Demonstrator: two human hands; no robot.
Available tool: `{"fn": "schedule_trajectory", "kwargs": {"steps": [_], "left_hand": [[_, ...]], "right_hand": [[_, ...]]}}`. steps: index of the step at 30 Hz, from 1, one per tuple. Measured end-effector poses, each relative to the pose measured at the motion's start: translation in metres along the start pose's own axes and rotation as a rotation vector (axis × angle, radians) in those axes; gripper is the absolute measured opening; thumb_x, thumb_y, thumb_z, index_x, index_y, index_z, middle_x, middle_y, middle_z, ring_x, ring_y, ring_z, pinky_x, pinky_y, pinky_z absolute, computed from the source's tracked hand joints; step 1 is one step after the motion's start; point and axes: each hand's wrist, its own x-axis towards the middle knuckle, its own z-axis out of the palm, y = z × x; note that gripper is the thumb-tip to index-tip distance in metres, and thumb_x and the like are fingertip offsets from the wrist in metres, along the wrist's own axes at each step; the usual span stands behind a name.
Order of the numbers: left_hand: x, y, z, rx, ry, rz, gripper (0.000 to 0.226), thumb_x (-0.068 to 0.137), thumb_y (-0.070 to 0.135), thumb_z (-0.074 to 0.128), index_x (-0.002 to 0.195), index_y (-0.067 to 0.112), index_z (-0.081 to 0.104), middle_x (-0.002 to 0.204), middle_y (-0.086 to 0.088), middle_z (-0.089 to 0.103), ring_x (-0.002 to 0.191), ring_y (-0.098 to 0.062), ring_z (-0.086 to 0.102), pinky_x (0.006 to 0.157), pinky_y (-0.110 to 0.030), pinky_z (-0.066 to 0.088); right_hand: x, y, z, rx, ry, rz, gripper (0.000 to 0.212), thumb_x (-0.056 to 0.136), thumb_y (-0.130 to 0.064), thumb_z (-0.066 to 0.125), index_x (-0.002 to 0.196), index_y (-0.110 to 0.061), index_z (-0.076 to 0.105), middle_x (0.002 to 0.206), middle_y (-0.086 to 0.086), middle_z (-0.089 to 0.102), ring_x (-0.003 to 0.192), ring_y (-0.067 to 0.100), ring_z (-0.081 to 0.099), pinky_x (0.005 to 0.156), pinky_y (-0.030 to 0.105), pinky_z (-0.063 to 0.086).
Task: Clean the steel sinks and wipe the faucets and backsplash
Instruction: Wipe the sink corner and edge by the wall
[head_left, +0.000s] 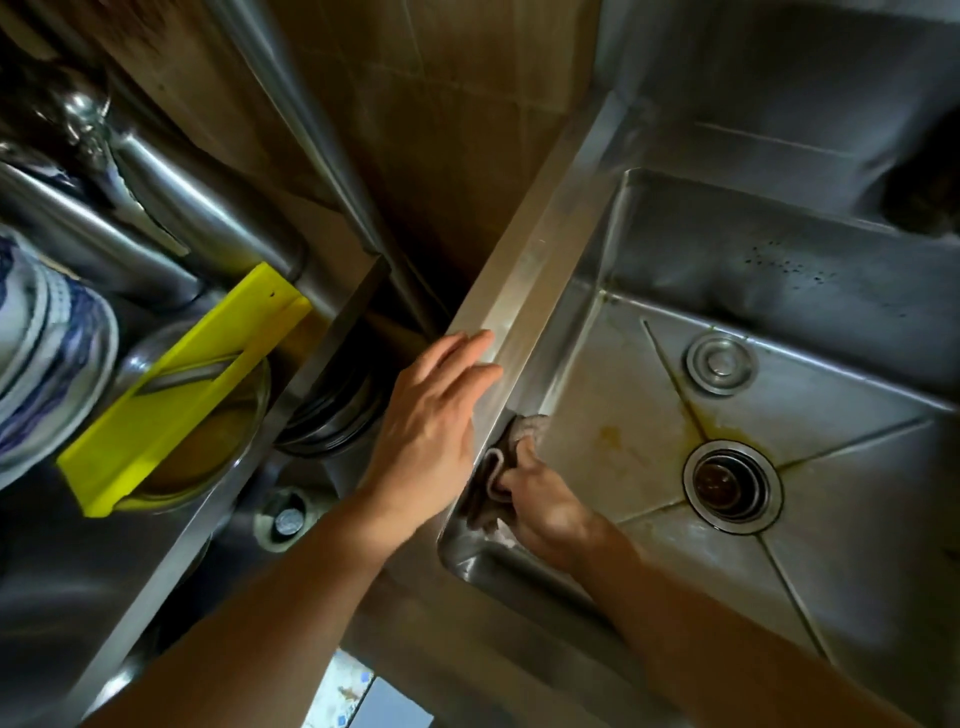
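Both hands are at the near left corner of the steel sink (810, 587): the left hand (434, 421) lies flat with straight fingers on the sink's left rim (524, 291), bracing there, while the right hand (540, 506) reaches down inside the basin with its fingers curled round a bunched grey-brown cloth (498, 462) and presses it against the left wall just below that rim. Judging by the basin, the cleaning is at an early stage: yellowish stains run along the creases of the floor and pool around the open drain (732, 486), a yellow blotch sits on the floor to the left of it, dark specks dot the far wall, and the round plug fitting (719, 364) beside the drain looks dull. The backsplash (779, 93) behind the basin shows smears, and no faucet can be made out. To the left, a second basin holds a yellow slicer (182, 395), a glass bowl (228, 436) and stacked dishes, so that sink seems untouched. No brand, label or writing is readable anywhere.
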Motion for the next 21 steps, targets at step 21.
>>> {"fn": "schedule_trajectory", "kwargs": {"steps": [21], "left_hand": [[-0.049, -0.001, -0.009, 0.106, 0.032, -0.014, 0.046, 0.082, -0.004, 0.04, 0.121, 0.006, 0.062, 0.145, -0.008, 0.043, 0.132, -0.028, 0.039, 0.11, -0.039, 0.035]], "right_hand": [[0.028, 0.029, -0.003, -0.197, -0.088, 0.173, 0.06, 0.085, 0.021, 0.034, 0.136, -0.009, 0.025, 0.12, 0.028, 0.05, 0.095, 0.032, 0.059, 0.08, 0.043, 0.056]]}}
